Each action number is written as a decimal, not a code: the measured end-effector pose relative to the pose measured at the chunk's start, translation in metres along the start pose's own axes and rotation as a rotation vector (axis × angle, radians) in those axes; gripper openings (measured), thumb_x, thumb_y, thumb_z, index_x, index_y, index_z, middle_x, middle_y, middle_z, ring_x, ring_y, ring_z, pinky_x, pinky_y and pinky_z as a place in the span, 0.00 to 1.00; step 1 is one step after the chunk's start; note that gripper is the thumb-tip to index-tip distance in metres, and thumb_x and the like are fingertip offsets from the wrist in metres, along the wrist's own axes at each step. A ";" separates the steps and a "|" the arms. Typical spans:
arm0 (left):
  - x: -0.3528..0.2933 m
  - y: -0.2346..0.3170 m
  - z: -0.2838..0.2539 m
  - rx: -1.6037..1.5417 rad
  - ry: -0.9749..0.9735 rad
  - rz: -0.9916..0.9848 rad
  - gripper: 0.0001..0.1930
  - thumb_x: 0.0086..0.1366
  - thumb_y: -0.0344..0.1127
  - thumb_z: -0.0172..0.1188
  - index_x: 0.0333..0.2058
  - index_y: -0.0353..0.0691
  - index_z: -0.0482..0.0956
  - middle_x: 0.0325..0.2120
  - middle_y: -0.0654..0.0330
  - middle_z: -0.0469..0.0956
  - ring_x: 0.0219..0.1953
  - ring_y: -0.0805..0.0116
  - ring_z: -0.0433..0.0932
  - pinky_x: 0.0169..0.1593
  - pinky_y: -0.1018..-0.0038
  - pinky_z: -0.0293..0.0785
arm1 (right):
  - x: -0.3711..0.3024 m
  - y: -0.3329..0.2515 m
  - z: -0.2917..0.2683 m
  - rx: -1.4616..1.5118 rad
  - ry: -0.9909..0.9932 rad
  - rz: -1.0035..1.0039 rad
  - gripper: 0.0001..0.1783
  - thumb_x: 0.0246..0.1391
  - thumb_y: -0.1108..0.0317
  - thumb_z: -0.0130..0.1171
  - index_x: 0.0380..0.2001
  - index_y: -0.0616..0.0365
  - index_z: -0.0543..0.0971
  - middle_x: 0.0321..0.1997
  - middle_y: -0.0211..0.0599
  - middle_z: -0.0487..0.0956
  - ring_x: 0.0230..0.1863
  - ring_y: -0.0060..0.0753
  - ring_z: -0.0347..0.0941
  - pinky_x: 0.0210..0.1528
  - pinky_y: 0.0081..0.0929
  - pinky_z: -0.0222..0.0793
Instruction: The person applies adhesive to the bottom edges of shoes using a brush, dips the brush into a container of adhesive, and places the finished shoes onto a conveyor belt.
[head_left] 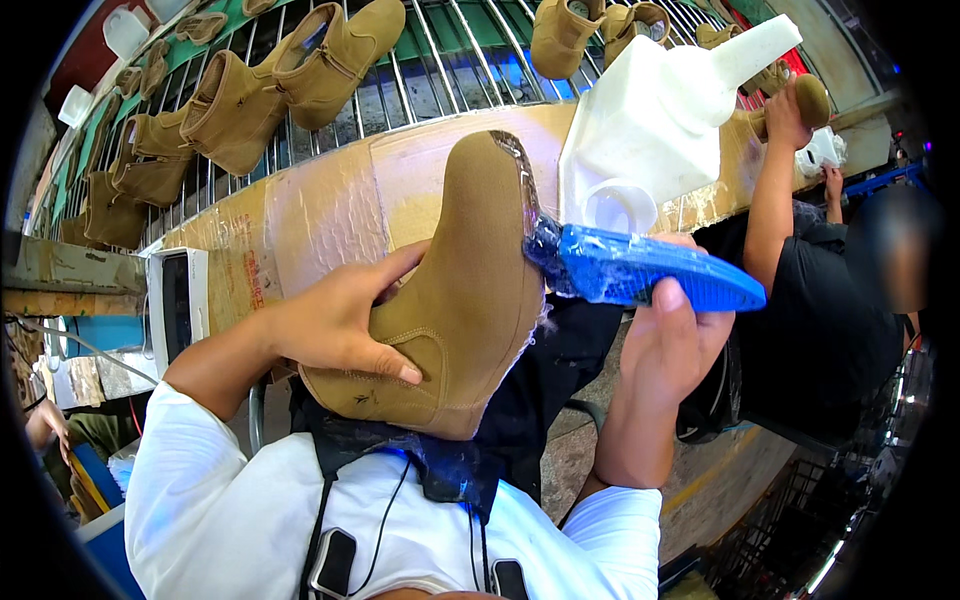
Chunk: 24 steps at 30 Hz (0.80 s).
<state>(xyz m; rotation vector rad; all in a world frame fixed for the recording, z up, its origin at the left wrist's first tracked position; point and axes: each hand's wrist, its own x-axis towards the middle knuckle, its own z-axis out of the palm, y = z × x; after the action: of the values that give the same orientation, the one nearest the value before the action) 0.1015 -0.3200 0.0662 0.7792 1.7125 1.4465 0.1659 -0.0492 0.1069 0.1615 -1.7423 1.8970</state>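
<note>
My left hand (340,322) grips a tan suede boot upper (465,290), holding it sole side toward the right in front of my chest. My right hand (672,345) holds a blue brush (640,272) by its handle. The brush's wet head touches the shiny, glue-coated bottom edge of the boot near its toe end. A white plastic jug (650,120) with an open round mouth stands just behind the brush.
Several tan boots (240,105) hang on a metal wire rack (440,60) behind a cardboard-covered ledge (320,215). A person in a black shirt (820,310) works at the right, holding another boot (805,100). A white device (178,300) sits at the left.
</note>
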 end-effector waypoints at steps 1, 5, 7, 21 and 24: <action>0.001 0.001 0.000 -0.034 0.004 -0.005 0.56 0.44 0.42 0.77 0.65 0.34 0.48 0.53 0.49 0.71 0.56 0.61 0.71 0.59 0.67 0.65 | -0.003 -0.001 -0.002 -0.047 -0.046 -0.027 0.18 0.49 0.67 0.58 0.40 0.71 0.73 0.40 0.47 0.75 0.43 0.37 0.70 0.50 0.33 0.64; 0.005 0.011 0.000 -0.183 0.015 -0.019 0.55 0.44 0.40 0.77 0.65 0.32 0.49 0.57 0.51 0.67 0.59 0.63 0.67 0.62 0.67 0.62 | -0.013 -0.005 0.001 -0.221 -0.034 -0.113 0.20 0.48 0.58 0.59 0.31 0.69 0.75 0.35 0.45 0.75 0.39 0.38 0.66 0.45 0.34 0.62; 0.005 0.011 0.000 -0.228 0.029 -0.020 0.55 0.43 0.39 0.77 0.65 0.32 0.50 0.57 0.52 0.66 0.59 0.64 0.66 0.62 0.68 0.61 | -0.018 -0.010 0.002 -0.244 -0.052 -0.104 0.20 0.48 0.57 0.59 0.30 0.69 0.75 0.33 0.44 0.74 0.37 0.36 0.66 0.43 0.33 0.61; 0.012 0.030 0.004 -0.472 0.160 -0.077 0.54 0.40 0.42 0.77 0.62 0.28 0.55 0.57 0.51 0.67 0.60 0.63 0.65 0.63 0.69 0.59 | -0.047 -0.005 -0.003 -0.347 -0.078 -0.176 0.23 0.50 0.50 0.61 0.29 0.63 0.76 0.29 0.42 0.74 0.31 0.34 0.67 0.35 0.28 0.61; 0.013 0.027 0.005 -0.516 0.164 -0.065 0.53 0.41 0.41 0.76 0.62 0.28 0.56 0.56 0.51 0.67 0.59 0.63 0.66 0.63 0.69 0.60 | -0.044 -0.012 -0.006 -0.345 -0.165 -0.226 0.16 0.49 0.59 0.66 0.34 0.62 0.79 0.31 0.41 0.79 0.31 0.35 0.75 0.35 0.28 0.69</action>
<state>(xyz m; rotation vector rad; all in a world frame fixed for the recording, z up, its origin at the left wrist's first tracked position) 0.0982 -0.3021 0.0908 0.3288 1.3657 1.8378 0.2103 -0.0573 0.0964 0.3754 -2.0368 1.4339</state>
